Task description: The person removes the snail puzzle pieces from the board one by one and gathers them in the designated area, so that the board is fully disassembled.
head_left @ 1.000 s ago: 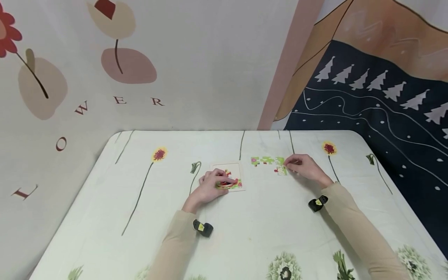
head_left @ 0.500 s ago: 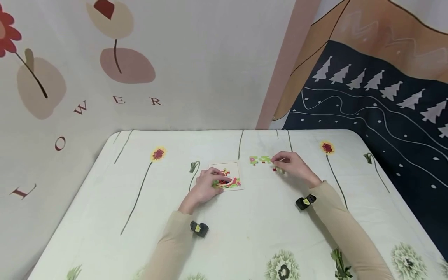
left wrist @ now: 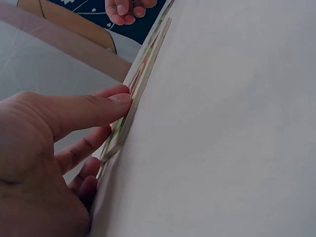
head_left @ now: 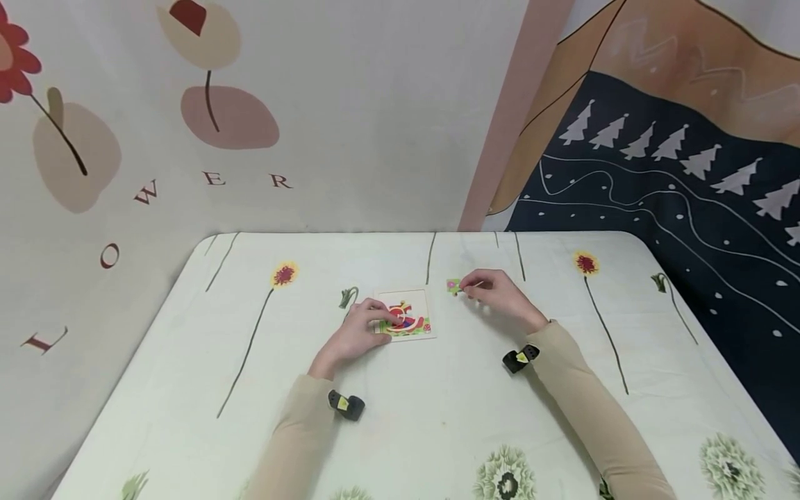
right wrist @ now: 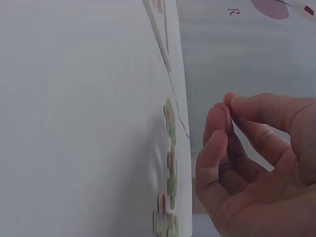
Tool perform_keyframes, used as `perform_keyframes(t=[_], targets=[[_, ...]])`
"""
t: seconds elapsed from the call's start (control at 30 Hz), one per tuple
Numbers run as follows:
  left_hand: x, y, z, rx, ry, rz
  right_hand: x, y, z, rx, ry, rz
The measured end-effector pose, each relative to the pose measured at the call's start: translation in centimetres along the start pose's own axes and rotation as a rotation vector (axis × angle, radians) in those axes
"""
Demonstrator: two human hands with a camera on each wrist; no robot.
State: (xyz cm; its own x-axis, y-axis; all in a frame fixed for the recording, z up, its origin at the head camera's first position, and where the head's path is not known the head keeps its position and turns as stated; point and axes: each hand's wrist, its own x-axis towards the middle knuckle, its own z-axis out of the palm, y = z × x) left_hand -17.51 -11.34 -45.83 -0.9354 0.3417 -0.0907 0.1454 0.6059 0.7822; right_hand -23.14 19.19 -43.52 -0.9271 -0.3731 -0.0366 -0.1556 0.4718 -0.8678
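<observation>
Over the last second the right hand (head_left: 502, 293) has swept leftward along the row of loose pieces in the upper right of the middle of the frame, from the right end to the leftmost piece (head_left: 453, 283), and it now hides the others from the head view; the right wrist view shows them (right wrist: 172, 185) lying on the cloth. Its fingers are bent, with thumb and forefinger tips brought together above the table; whether a small piece is pinched there cannot be told. The left hand (head_left: 356, 330) has slid slightly left on the puzzle board (head_left: 417, 297), just below the centre, baring more of its red and green picture; its thumb grips the near edge while the fingers curl over the left end. The work thus seems to be in its reaching stage, with the board held steady. As for room, only a narrow strip of cloth parts the board's right edge from the leftmost piece, and the far edge of the table (head_left: 437, 389) runs not far above them, against the printed wall hanging (head_left: 375, 139). A broad stretch lies between the forearms, in the lower middle.
</observation>
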Motion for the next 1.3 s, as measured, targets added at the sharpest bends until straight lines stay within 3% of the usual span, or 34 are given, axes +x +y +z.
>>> perform_keyframes(t=[0.27,0.73,1.3], targets=[[0.0,-0.7,-0.3,-0.052,-0.028,0.011,0.9,-0.7,1.2,0.024,-0.047,0.002],[0.2,-0.8,-0.3,-0.043,-0.055,0.025,3.1,-1.7,3.9,0.002,-0.158,0.043],[0.1,-0.7,-0.5,-0.055,-0.055,0.029,4.5,-3.8,7.0,-0.104,-0.272,0.073]])
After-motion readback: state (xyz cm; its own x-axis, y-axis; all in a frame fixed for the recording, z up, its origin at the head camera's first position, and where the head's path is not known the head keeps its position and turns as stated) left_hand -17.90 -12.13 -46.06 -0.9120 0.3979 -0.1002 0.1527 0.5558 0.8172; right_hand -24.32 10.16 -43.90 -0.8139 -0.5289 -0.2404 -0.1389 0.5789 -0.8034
